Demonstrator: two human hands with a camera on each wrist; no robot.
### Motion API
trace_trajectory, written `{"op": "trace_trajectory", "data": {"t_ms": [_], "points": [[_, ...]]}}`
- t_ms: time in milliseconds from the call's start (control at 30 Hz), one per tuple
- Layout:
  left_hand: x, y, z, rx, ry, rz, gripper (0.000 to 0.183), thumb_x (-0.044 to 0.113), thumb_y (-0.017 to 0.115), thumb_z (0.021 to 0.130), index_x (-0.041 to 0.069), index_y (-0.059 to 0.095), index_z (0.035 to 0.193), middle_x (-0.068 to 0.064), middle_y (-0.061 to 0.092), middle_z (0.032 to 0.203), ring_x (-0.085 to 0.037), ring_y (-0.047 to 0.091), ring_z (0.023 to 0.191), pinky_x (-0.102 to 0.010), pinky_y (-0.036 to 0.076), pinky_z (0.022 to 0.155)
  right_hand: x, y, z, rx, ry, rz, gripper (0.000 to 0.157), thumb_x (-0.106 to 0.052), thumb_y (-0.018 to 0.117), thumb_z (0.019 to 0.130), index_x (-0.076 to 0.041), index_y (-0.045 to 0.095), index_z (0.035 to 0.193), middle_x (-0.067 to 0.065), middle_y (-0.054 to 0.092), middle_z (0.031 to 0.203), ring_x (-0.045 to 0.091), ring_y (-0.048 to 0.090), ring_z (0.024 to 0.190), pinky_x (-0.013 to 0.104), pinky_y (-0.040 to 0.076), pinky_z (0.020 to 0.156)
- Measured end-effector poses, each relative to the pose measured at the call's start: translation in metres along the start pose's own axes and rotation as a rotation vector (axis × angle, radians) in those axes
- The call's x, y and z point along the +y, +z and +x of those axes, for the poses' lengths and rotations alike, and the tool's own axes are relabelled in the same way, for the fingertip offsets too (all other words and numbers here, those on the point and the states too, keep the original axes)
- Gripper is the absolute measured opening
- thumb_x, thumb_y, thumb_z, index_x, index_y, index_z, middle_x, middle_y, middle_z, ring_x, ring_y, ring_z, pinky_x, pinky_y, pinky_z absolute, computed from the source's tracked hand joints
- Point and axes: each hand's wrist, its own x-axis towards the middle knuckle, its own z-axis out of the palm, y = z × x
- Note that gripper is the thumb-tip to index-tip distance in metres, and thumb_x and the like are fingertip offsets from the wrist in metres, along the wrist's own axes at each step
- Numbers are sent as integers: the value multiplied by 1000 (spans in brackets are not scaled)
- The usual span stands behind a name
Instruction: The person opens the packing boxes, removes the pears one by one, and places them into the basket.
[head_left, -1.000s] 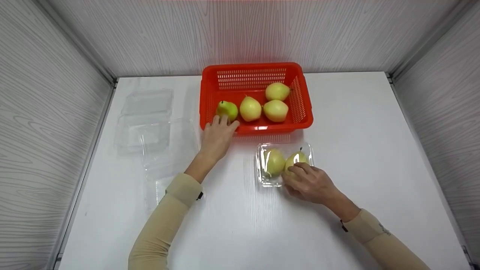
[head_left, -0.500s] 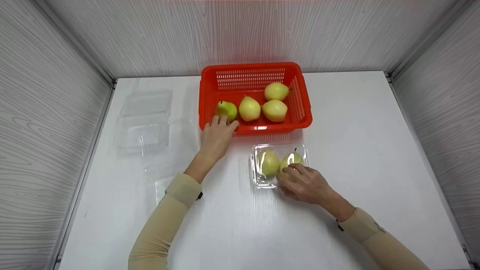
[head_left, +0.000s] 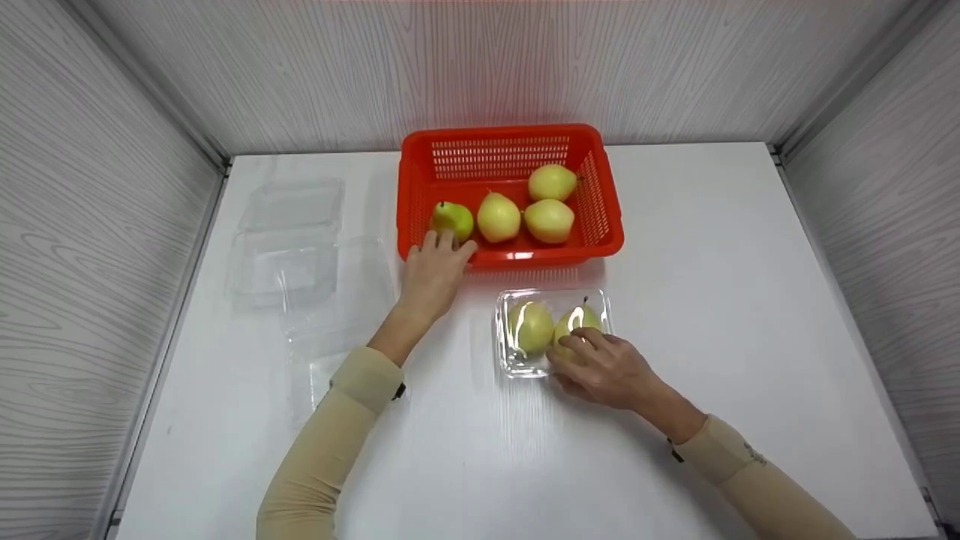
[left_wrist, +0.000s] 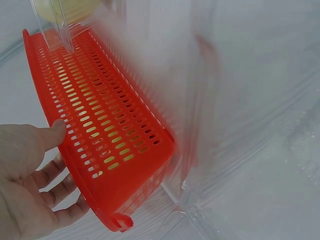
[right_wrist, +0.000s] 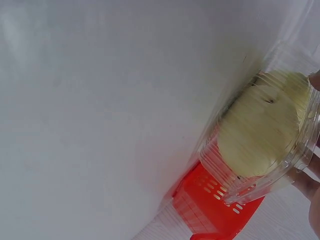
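Observation:
My left hand (head_left: 433,277) grips the near rim of a red plastic basket (head_left: 517,259), thumb on the outer side and fingers over the edge, as the left wrist view shows. Inside the basket are a green pear (head_left: 454,221), close to those fingertips, and three pale yellow pears, one in the middle (head_left: 499,219). In front of the basket stands a clear plastic clamshell box (head_left: 502,360) containing two pears; the left one (head_left: 531,328) is fully visible. My right hand (head_left: 604,369) holds the box at its near right corner, partly covering the other pear (head_left: 576,321).
Several see-through plastic boxes lie at the left of the white table (head_left: 712,300), including one at the back (head_left: 292,206) and one farther forward (head_left: 337,285). Wood-grain panels enclose the table at the back (head_left: 495,67) and both sides.
My right hand has slid the clear box with its two pears a little to the left across the table. The left hand stays at the basket rim.

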Motion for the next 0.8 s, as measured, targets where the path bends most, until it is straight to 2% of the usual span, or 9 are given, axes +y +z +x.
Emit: {"op": "trace_trajectory", "data": {"t_ms": [267, 433, 533, 667, 800], "points": [[1, -1, -1, 5, -11, -5, 34, 24, 73, 99, 21, 66, 132, -17, 66, 128, -38, 59, 120, -49, 60, 88, -1, 2, 5, 0, -4, -3, 22, -34, 65, 96, -17, 74, 107, 3, 72, 97, 23, 69, 84, 28, 60, 51], [2, 3, -7, 104, 8, 4, 33, 22, 76, 97, 14, 67, 127, -18, 68, 120, -37, 62, 111, -46, 57, 82, -2, 1, 5, -2, 0, 2, 21, -32, 63, 97, -18, 75, 107, 3, 72, 98, 23, 70, 85, 29, 61, 51], [4, 3, -14, 155, 15, -17, 37, 19, 77, 95, 13, 67, 130, -17, 68, 116, -36, 61, 108, -46, 55, 86, -1, 0, 4, -2, -1, 5, 21, -31, 64, 97, -18, 75, 108, 3, 72, 98, 23, 69, 85, 29, 60, 50], [9, -2, -27, 171, 5, -102, 44, 18, 79, 94, 12, 66, 136, -15, 69, 118, -34, 60, 110, -48, 55, 96, -1, -1, 4, -8, -2, 21, 22, -31, 68, 96, -17, 76, 109, 4, 72, 99, 23, 69, 84, 29, 61, 53], [16, -9, -42, 165, -6, -227, 46, 19, 80, 94, 9, 66, 136, -15, 70, 119, -33, 60, 110, -47, 56, 97, 0, -1, 3, -28, 1, 29, 24, -33, 72, 95, -17, 76, 111, 5, 73, 99, 24, 69, 85, 30, 64, 58]]}}
